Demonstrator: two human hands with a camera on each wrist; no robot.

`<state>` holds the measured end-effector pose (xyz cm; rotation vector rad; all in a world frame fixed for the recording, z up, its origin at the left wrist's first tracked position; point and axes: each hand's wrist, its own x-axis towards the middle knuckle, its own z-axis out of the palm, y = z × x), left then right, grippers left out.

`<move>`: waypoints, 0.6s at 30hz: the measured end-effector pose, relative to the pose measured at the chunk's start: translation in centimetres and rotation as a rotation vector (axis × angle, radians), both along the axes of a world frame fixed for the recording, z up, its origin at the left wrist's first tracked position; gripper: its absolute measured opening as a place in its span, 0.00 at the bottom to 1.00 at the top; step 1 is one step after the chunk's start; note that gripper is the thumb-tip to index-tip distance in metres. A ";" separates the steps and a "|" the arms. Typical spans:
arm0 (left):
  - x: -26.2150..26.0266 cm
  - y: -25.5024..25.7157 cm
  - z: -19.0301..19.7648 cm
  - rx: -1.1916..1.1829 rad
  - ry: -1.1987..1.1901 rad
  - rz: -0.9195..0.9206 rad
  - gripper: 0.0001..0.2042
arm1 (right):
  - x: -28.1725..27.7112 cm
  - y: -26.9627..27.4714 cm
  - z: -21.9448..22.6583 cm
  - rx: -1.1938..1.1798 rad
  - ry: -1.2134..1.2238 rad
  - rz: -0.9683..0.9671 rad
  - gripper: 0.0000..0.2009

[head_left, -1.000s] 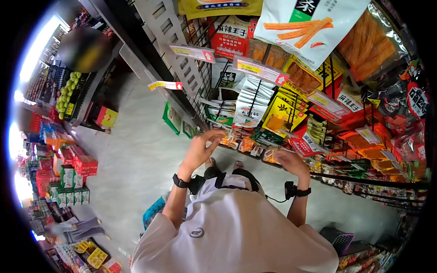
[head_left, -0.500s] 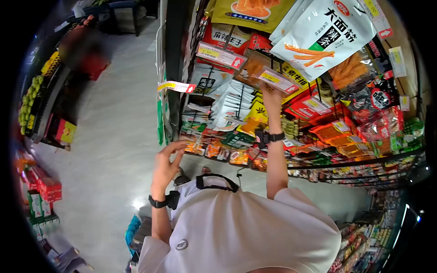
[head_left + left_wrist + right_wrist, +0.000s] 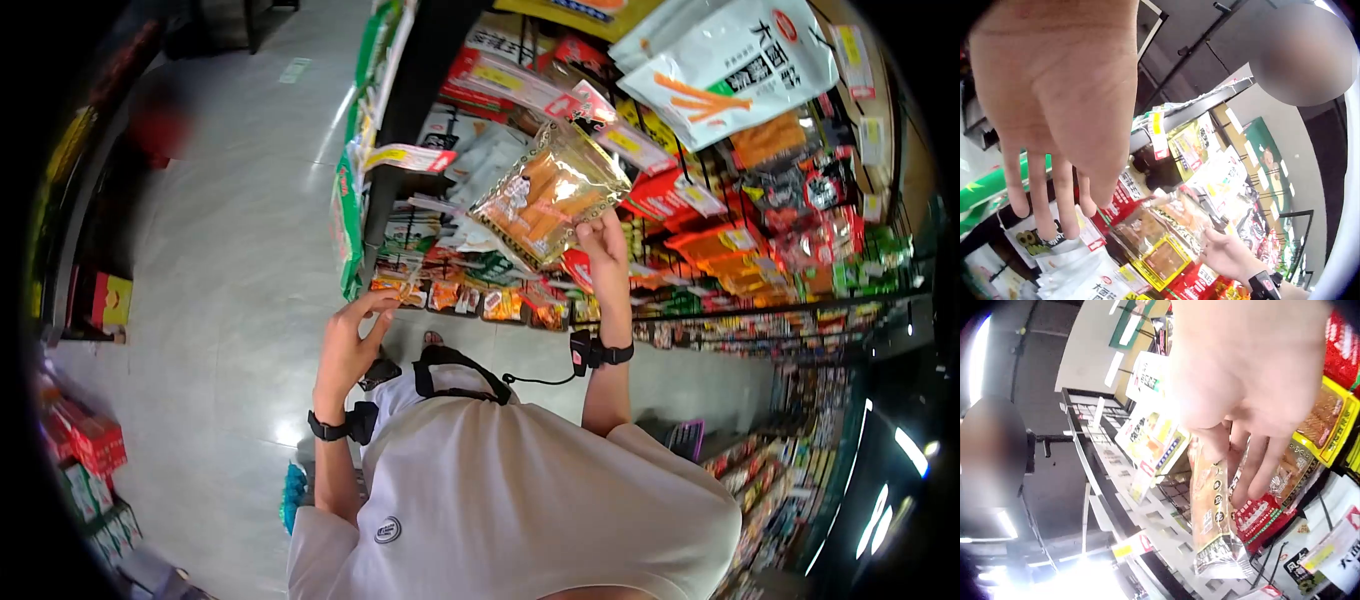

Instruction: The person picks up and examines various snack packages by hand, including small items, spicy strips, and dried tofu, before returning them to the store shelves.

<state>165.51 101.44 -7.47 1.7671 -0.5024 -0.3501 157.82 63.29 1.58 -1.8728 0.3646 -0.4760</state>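
Note:
My right hand (image 3: 605, 250) pinches a clear, gold-trimmed snack packet (image 3: 550, 195) by its lower right edge, in front of the hanging rack. In the right wrist view the same packet (image 3: 1212, 512) lies between the thumb and fingers of the right hand (image 3: 1247, 381). My left hand (image 3: 350, 345) is raised at the rack's lower left, fingers loosely bent and holding nothing. The left wrist view shows the left palm (image 3: 1060, 94) with its fingers pointing down, apart from the packets behind.
A large white snack bag (image 3: 725, 75) hangs at the upper right of the rack. Price tags (image 3: 410, 157) stick out from the hooks. Green bags (image 3: 350, 215) hang on the rack's left side. Red boxes (image 3: 88, 435) stand at the far left.
My right hand has gone up to the hooks and come back down with the packet. The left hand has shifted left and stays empty. The view has turned along the rack.

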 end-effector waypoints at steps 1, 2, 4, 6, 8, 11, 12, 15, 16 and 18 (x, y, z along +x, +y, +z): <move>0.3 -0.5 0.8 0.002 -0.022 -0.065 0.12 | -1.3 1.0 0.5 0.081 -0.041 -0.018 0.07; 0.5 -1.2 1.1 0.012 -0.006 -0.102 0.12 | -2.3 2.5 1.1 0.140 -0.138 -0.100 0.14; 0.7 -2.3 1.4 -0.044 -0.062 -0.278 0.11 | -5.0 1.4 1.2 0.330 -0.209 -0.015 0.24; 1.0 -3.3 1.9 -0.051 -0.012 -0.423 0.17 | -7.4 2.1 1.6 0.339 -0.167 -0.016 0.20; 0.6 -4.3 2.3 -0.172 0.079 -0.553 0.23 | -8.2 4.0 1.1 0.285 -0.054 0.061 0.13; -0.2 -5.5 3.2 -0.156 0.097 -0.632 0.30 | -9.6 4.3 -2.2 0.280 0.059 0.178 0.09; -0.7 -5.7 3.2 -0.098 0.076 -0.625 0.31 | -9.7 5.5 -2.2 0.285 0.099 0.180 0.11; -1.1 -6.4 2.0 -0.034 0.036 -0.496 0.28 | -8.7 6.9 -2.6 0.346 0.085 0.175 0.16; -1.1 -6.5 1.7 -0.013 0.008 -0.423 0.26 | -8.0 7.3 -2.5 0.379 0.037 0.216 0.17; -1.0 -5.9 1.9 -0.005 0.041 -0.402 0.25 | -7.2 8.1 -2.3 0.412 0.014 0.181 0.15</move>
